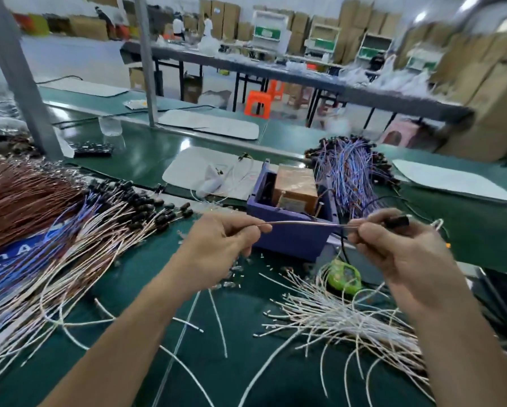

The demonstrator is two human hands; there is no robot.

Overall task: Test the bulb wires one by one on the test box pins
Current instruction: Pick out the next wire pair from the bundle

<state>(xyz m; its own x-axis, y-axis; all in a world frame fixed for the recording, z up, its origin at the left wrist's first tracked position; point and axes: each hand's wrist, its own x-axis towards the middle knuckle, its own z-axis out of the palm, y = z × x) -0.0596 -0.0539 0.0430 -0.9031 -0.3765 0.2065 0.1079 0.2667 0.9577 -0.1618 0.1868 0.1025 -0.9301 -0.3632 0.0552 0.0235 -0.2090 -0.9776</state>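
A thin bulb wire (305,223) stretches level between my two hands, just in front of the purple test box (287,236). My left hand (217,245) pinches the wire's bare end between thumb and forefinger. My right hand (393,248) grips the other end, where a black bulb holder (397,221) sticks out above my fingers. The box is open at the top, with a brown transformer (295,188) inside it. The wire does not touch the box pins, which I cannot make out.
A big heap of wires with black bulb holders (105,227) lies at the left, beside brown wires (20,198). Loose white wires (340,318) lie at the lower right around a green object (343,277). Blue-wired bulbs (352,168) pile up behind the box. Green conveyor belt (146,148) beyond.
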